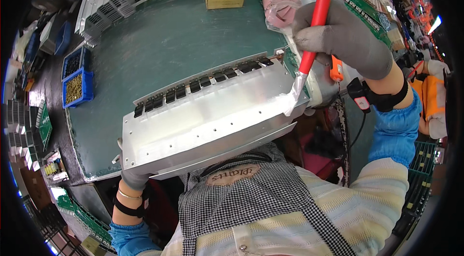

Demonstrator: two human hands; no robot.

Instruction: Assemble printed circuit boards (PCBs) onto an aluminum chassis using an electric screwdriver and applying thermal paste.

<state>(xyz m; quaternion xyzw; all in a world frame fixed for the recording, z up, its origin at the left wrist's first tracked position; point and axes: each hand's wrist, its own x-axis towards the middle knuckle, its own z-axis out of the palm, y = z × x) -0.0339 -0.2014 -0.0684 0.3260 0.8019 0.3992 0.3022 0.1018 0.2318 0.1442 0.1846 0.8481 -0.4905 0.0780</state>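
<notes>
Long silver metal housing (pixel 212 120), probably stiff, is end-held by grey-gloved left hand (pixel 136 177), lower left; red-handled brush (pixel 310 55) by right hand (pixel 340 38).

We see a broad, scuffed dark-green worktable (pixel 183 29), a dark grey side surface (pixel 55 92) along its left, and a bright white light (pixel 435 24) at upper right.

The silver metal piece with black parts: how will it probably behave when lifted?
The silver metal piece is probably stiff: its long body shows no visible sag. Its smooth, shiny face may be slippery. The black parts along its far edge sit exposed, so knocks could perhaps damage them.
</notes>
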